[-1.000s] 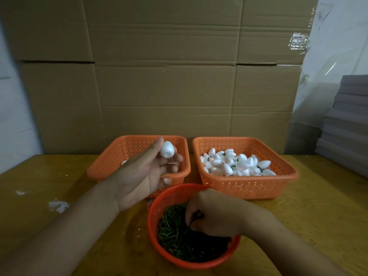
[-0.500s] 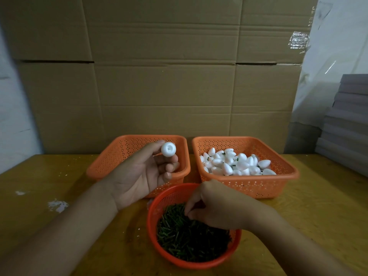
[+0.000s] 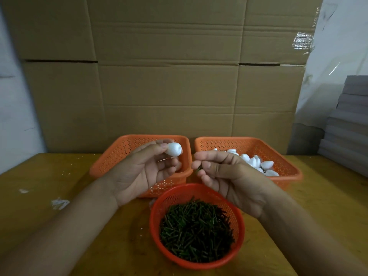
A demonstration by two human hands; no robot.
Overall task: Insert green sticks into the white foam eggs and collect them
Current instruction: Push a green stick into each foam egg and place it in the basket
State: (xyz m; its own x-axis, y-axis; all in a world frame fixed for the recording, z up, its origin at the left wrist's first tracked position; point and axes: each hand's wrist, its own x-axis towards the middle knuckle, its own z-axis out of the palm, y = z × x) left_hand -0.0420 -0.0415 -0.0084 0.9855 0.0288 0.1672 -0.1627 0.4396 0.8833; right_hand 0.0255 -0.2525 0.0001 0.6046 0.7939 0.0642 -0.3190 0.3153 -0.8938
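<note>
the right basket (image 3: 286,168) already holds many finished eggs, while the round basket (image 3: 157,232) is full of green sticks, so much seems left. the left hand (image 3: 139,172) pinches a bare foam egg (image 3: 173,149); the right hand (image 3: 225,176) pinches one stick (image 3: 198,168), not yet inserted.

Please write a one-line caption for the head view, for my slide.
Left hand holds a foam egg, right hand pinches a green stick above the stick basket.

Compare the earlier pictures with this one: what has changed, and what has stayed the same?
The right hand lifted out of the round stick basket, pinching a green stick, and rose toward the foam egg. The left hand still holds that egg. The baskets stayed put.
</note>
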